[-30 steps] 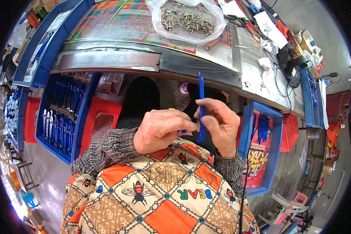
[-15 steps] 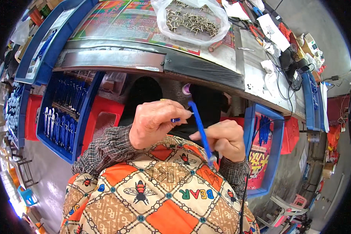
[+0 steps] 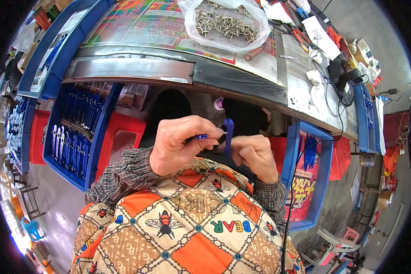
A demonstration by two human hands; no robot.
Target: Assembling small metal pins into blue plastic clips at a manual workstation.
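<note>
The left hand (image 3: pixel 178 142) pinches thumb toward forefinger near the right hand (image 3: pixel 255 155), whose blurred fingers curl inward.

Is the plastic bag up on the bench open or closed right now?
Open: the plastic bag on the bench has its mouth spread wide, leaving the heap of metal pieces inside in plain view.

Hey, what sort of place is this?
Probably a small assembly workshop: the workbench holds an open plastic bag of metal parts, and a blue tray at left holds rows of slim blue pieces.
</note>
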